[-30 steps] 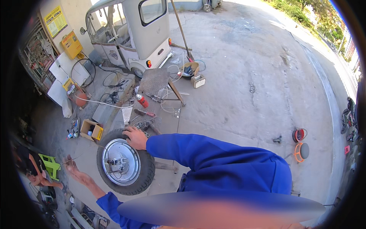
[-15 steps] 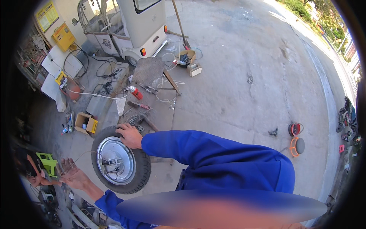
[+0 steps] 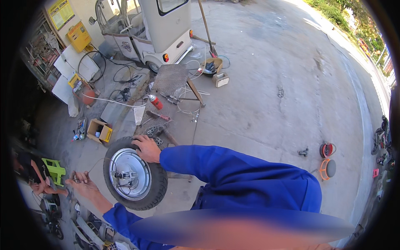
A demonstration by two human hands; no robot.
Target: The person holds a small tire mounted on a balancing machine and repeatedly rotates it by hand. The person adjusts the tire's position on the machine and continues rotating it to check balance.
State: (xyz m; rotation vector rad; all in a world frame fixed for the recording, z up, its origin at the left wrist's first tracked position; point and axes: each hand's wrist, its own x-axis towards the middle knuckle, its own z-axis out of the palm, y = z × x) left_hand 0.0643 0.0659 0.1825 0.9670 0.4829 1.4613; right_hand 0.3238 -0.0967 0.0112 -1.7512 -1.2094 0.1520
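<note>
A wheel with a black tyre (image 3: 157, 189) and a silver hub (image 3: 132, 160) stands tilted on its tread in front of me. My right hand (image 3: 146, 149) grips the top of the tyre, fingers curled over its edge. Out of the hub comes a thin cable (image 3: 101, 159), curving left to my left hand (image 3: 85, 186). The fingers of that hand are bent in around the cable's end, off to the left of the wheel. The exact pinch is small and partly hidden.
Beyond the wheel lie a hammer (image 3: 170, 136), a red-handled tool (image 3: 159, 116) and a red spray can (image 3: 156, 102). An open cardboard box (image 3: 99, 130) sits to the left. Another person (image 3: 35, 173) is beside a green stool (image 3: 54, 171). A white vehicle (image 3: 166, 31) stands at the back.
The fingers of my left hand, spread before, have curled in on the cable. My right hand keeps its place on the tyre. The whole view has shifted slightly.
</note>
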